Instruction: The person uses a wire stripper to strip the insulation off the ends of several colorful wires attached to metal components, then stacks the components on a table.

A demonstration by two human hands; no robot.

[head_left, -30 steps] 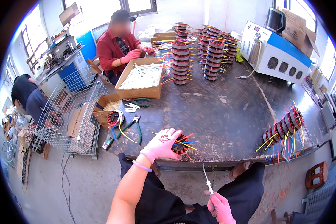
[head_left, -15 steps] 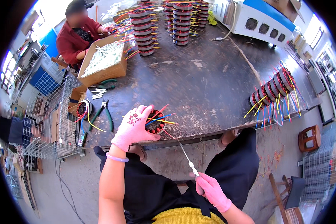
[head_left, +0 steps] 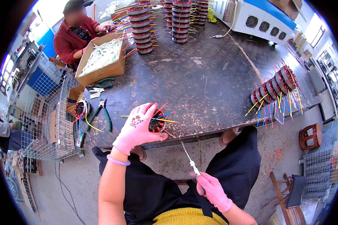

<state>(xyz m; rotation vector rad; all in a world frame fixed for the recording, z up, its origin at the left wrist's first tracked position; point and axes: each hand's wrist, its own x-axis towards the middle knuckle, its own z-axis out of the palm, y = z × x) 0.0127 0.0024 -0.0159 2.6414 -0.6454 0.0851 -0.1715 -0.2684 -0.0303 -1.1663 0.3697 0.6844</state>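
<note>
My left hand [head_left: 139,126], in a pink glove, is closed around a motor stator [head_left: 156,125] at the table's front edge. Red, blue and yellow wires fan out from the stator, and one red wire [head_left: 169,133] points toward me past my thumb. In my right hand [head_left: 213,190], also gloved in pink, is a slim tool [head_left: 192,164] with a long thin metal rod and a white collar. Its handle is mostly hidden in my fingers. The rod's tip is close to the red wire's end; whether they touch, I cannot tell.
Cutting pliers [head_left: 106,114] and a second wired stator [head_left: 80,109] lie to the left. Stacked stators [head_left: 141,32] stand at the back, and a row [head_left: 274,88] lies at right. Across the corner, a person in red sits behind a carton [head_left: 118,69] of white sleeves.
My left hand and the stator have shifted slightly right. The rod's tip, earlier against the red wire's end, now appears a little apart from it. The whole view has moved slightly.
</note>
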